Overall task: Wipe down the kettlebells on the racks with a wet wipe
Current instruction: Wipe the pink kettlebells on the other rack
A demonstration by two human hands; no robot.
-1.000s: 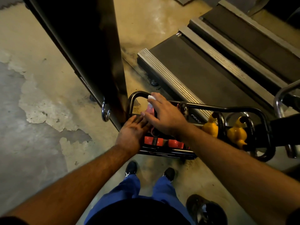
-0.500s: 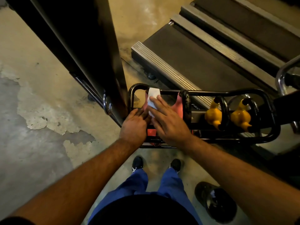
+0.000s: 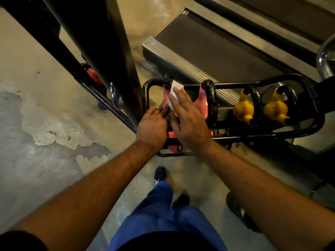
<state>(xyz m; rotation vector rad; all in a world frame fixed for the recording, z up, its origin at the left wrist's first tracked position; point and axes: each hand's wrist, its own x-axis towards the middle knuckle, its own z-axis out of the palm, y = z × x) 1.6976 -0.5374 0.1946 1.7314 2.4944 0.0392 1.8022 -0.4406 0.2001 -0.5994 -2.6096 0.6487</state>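
At frame centre, the pink kettlebell (image 3: 202, 104) is steadied by the flat, open left hand (image 3: 152, 127). The wet wipe (image 3: 174, 95), pressed by the right hand (image 3: 188, 122)'s straight fingers, has been carried farther up toward the handle; wiping appears underway.

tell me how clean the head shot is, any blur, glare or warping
Head view: dim, yellowish light; the black post and treadmill lean outward from wide-angle warping; small glare spots on the yellow kettlebells; the right hand pressing the wipe looks slightly soft, and one shoe is smeared by motion.
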